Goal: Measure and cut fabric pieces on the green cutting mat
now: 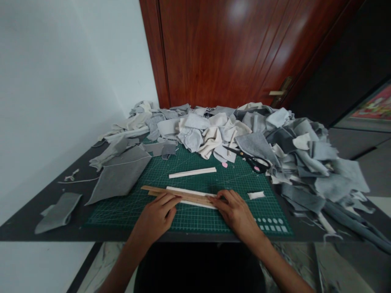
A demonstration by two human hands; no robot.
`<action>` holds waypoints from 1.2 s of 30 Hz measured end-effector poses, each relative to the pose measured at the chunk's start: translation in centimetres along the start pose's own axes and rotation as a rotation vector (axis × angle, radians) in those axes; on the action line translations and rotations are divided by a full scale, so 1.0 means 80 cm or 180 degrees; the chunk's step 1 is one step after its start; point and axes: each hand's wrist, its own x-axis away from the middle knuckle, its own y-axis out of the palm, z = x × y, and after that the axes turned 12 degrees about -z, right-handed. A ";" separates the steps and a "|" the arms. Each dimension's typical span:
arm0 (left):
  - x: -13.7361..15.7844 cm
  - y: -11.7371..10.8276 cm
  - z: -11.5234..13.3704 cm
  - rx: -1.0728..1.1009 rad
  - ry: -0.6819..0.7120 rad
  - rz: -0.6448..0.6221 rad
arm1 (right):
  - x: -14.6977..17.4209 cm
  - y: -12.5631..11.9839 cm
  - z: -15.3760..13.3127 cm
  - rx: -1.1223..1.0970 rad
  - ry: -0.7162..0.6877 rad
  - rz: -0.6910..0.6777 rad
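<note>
On the green cutting mat, a thin tan strip lies along the middle of a white strip, whose edges show above and below it. My left hand presses thumb and fingertips onto the tan strip near its middle, fingers bent and close together. At the right end, my right hand pinches both strips at their tip. Past my left hand, the tan strip's split left end sticks out beyond the white one. Another white strip lies farther back, apart from both hands.
Black scissors rest by a large heap of grey and cream fabric scraps across the back and right. A small white piece is right of my hands. Grey fabric lies left. A wall and wooden door stand behind.
</note>
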 end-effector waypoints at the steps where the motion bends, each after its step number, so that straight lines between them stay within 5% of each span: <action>1: 0.000 0.000 0.000 -0.0004 0.0007 0.0001 | -0.002 0.000 -0.002 -0.0031 0.0004 0.0023; 36: -0.001 -0.004 0.009 -0.0118 -0.0005 -0.0092 | -0.043 -0.010 0.010 -0.0477 0.0269 -0.0298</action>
